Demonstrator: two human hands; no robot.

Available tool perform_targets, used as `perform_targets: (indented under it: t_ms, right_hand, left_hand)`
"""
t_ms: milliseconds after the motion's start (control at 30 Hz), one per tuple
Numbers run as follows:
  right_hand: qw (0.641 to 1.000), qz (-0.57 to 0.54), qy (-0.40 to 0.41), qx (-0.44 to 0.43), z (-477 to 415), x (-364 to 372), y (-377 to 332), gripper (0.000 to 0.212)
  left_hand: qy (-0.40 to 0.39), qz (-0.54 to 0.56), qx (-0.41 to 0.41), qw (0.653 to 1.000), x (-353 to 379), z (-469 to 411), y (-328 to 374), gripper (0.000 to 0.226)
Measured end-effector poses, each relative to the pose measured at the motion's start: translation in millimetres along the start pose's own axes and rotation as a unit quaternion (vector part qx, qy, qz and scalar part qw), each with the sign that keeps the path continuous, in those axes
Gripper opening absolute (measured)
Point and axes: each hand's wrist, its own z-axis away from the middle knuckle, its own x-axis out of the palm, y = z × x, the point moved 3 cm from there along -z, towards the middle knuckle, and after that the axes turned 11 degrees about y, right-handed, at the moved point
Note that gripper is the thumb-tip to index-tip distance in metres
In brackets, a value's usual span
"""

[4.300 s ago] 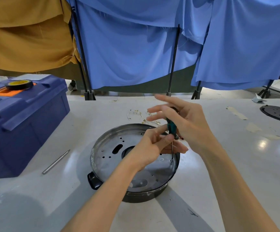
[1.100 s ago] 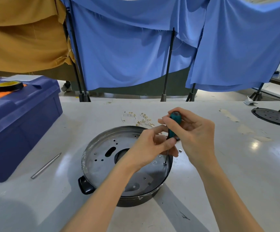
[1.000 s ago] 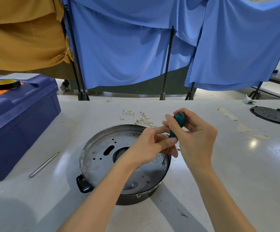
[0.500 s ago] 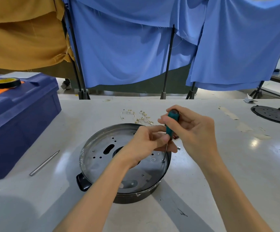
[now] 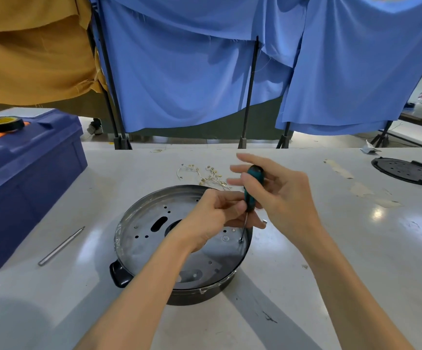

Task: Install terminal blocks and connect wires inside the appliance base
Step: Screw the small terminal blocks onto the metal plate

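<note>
The appliance base stands on the tabletop, midway between the left and right edges and closer to the near edge. It is a round black housing with a perforated metal plate facing up. A black lug projects from its near-left rim.

Both forearms enter from the near edge and meet over the right half of the plate. The left hand is curled, and its thumb and fingers pinch the lower end of the screwdriver where the teal handle meets the shaft. The shaft slants down to a screw near the plate's right rim, and the tip sits on that screw. The right hand is at the upper handle with its fingers spread straight and motion-blurred. The handle lies against the palm side, and no closed grip is visible. A small silvery part shows just below the left fingertips; what it is cannot be told.

A thin metal rod lies left of the base, well apart from it. Beyond the base, toward the far edge, lies a loose bundle of wires with small terminals.

A blue toolbox occupies the left edge, with a roll of tape on its lid. A black perforated cover lies at the far right corner.

Beyond the far edge, blue cloth and mustard cloth hang on dark stands.
</note>
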Motion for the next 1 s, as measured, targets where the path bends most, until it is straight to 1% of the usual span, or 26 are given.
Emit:
perform_targets:
  t_ms: [67,133,167,233,267,300,367,433,467,500,533,567,600,633,667,700,733,767,800,867,900,1000]
  right_hand:
    - [0.999,0.018,0.041,-0.024,1,0,0,0.014]
    - [0.989,0.064,0.112,-0.075,5,0,1,0.014]
    - [0.978,0.088,0.158,-0.106,7,0,1,0.016]
    - [0.942,0.143,0.250,-0.171,12,2,2,0.018]
    - [0.924,0.165,0.287,-0.190,15,3,2,0.020]
    - [0.908,0.183,0.319,-0.201,17,3,1,0.022]
    - [0.884,0.213,0.357,-0.213,20,7,-3,0.029]
    - [0.880,0.224,0.358,-0.216,21,13,-8,0.034]
    - [0.889,0.224,0.337,-0.214,20,15,-9,0.036]
    - [0.911,0.209,0.291,-0.203,17,16,-11,0.036]
    - [0.944,0.169,0.227,-0.168,11,15,-11,0.033]
    - [0.976,0.113,0.152,-0.111,5,14,-11,0.025]
    - [0.994,0.053,0.077,-0.052,1,12,-11,0.015]
    - [0.999,0.017,0.021,-0.017,-1,10,-11,0.017]
    - [1.000,0.008,-0.017,-0.008,-3,7,-11,0.024]
    - [0.999,0.028,-0.030,-0.015,-5,3,-10,0.025]
    - [0.998,0.060,-0.021,-0.031,-5,1,-9,0.022]
    - [0.994,0.096,0.010,-0.054,-5,0,-9,0.016]
    - [0.988,0.127,0.055,-0.074,-5,-1,-10,0.015]
    - [0.965,0.181,0.152,-0.116,-3,-1,-7,0.028]
    - [0.953,0.197,0.185,-0.137,-1,3,-7,0.032]
    - [0.938,0.205,0.225,-0.164,2,16,-10,0.035]
  left_hand:
    - [0.011,0.006,-0.002,1.000,-1,0,2,0.021]
    - [0.021,0.008,0.005,1.000,-1,0,3,0.019]
    - [0.026,0.005,0.012,1.000,0,0,4,0.021]
    - [0.026,-0.003,0.018,0.999,4,-1,3,0.021]
    - [0.022,-0.002,0.015,1.000,7,-2,3,0.021]
    - [0.016,-0.001,0.011,1.000,9,-3,2,0.022]
    - [0.006,-0.003,0.002,1.000,11,-2,2,0.023]
    - [0.009,-0.002,0.001,1.000,7,0,1,0.023]
    - [0.014,0.002,0.001,1.000,5,1,1,0.022]
    - [0.019,0.008,0.001,1.000,2,2,1,0.021]
    - [0.021,0.019,0.000,1.000,-1,2,1,0.021]
    - [0.020,0.030,0.000,0.999,-2,2,1,0.020]
    - [0.019,0.036,0.001,0.999,-2,2,1,0.019]
    - [0.020,0.037,0.001,0.999,-2,1,1,0.020]
    - [0.023,0.035,-0.002,0.999,-2,0,1,0.022]
    - [0.027,0.035,-0.006,0.999,-2,0,1,0.022]
    - [0.031,0.034,-0.008,0.999,-3,-1,1,0.021]
    - [0.036,0.032,-0.006,0.999,-3,-1,1,0.019]
    - [0.043,0.027,0.001,0.999,-5,-2,2,0.018]
    - [0.051,0.011,0.012,0.999,-4,-1,3,0.019]
    - [0.047,0.002,0.013,0.999,-2,-2,3,0.020]
    - [0.047,-0.003,-0.008,0.999,0,-1,0,0.022]
